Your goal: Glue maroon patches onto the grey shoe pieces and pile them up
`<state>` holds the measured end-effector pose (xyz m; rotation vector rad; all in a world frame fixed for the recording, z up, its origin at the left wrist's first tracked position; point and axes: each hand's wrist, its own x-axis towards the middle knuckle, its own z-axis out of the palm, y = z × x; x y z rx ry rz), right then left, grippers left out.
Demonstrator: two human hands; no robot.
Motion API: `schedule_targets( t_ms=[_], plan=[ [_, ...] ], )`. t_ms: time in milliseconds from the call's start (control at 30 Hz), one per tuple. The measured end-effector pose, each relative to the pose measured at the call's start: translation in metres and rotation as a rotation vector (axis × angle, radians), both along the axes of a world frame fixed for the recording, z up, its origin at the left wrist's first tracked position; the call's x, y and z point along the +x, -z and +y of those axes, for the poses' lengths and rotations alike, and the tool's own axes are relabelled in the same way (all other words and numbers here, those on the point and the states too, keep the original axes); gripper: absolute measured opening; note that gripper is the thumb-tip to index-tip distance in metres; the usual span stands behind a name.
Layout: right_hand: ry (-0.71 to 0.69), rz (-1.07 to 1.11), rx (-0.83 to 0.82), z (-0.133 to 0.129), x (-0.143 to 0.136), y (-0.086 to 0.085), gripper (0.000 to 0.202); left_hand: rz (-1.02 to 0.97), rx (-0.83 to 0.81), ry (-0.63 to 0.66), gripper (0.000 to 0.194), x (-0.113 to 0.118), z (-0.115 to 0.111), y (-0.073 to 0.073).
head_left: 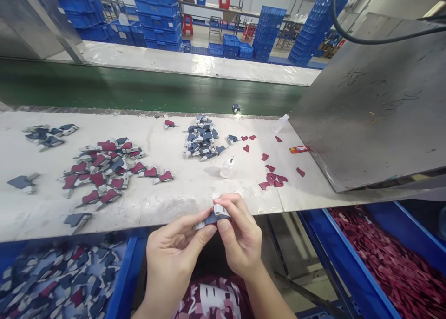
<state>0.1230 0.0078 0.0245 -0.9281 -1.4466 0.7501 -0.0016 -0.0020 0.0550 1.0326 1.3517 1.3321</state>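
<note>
My left hand (174, 251) and my right hand (240, 233) together pinch one small dark blue and grey piece (213, 216) just in front of the white table's near edge (174, 202). Left thumb and forefinger hold its left end; right fingers press on its grey top. A small clear glue bottle (227, 168) stands on the table just beyond my hands. Several loose red pieces (272, 179) lie to its right. A pile of blue and grey pieces (202, 140) sits further back, and a bigger pile with red faces (104, 168) lies to the left.
A green conveyor belt (139, 89) runs behind the table. A tilted grey metal sheet (376, 105) covers the right side. Blue bins sit below the table: one at left with mixed pieces (52, 277), one at right with red pieces (393, 258). Stacked blue crates (156, 12) stand far back.
</note>
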Motion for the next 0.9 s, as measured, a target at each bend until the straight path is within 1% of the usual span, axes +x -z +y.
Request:
schedule_targets(
  t_ms=[167, 400, 533, 600, 667, 733, 900],
  plan=[
    [-0.024, 0.088, -0.032, 0.001, -0.003, -0.002, 0.036, -0.044, -0.006, -0.025, 0.021, 0.005, -0.002, -0.003],
    [-0.018, 0.157, -0.073, -0.003, -0.009, -0.004, 0.03, -0.048, -0.001, -0.035, 0.019, 0.005, -0.001, -0.002],
    [0.01, 0.134, -0.079, -0.003, -0.006, -0.002, 0.029, 0.0, -0.004, -0.008, 0.023, 0.002, -0.001, -0.001],
    [-0.021, 0.075, -0.077, -0.001, -0.001, -0.001, 0.032, 0.03, -0.007, 0.003, 0.025, 0.001, 0.0, -0.001],
    [-0.074, 0.008, -0.076, 0.001, 0.005, 0.0, 0.037, 0.025, -0.014, 0.002, 0.024, 0.0, 0.0, -0.001],
    [-0.093, -0.02, -0.074, 0.003, 0.01, 0.0, 0.04, 0.011, -0.022, -0.003, 0.023, 0.001, 0.001, -0.001],
    [-0.057, 0.045, -0.1, 0.005, 0.01, -0.001, 0.032, 0.023, -0.009, 0.0, 0.023, 0.002, 0.001, 0.0]
  ],
)
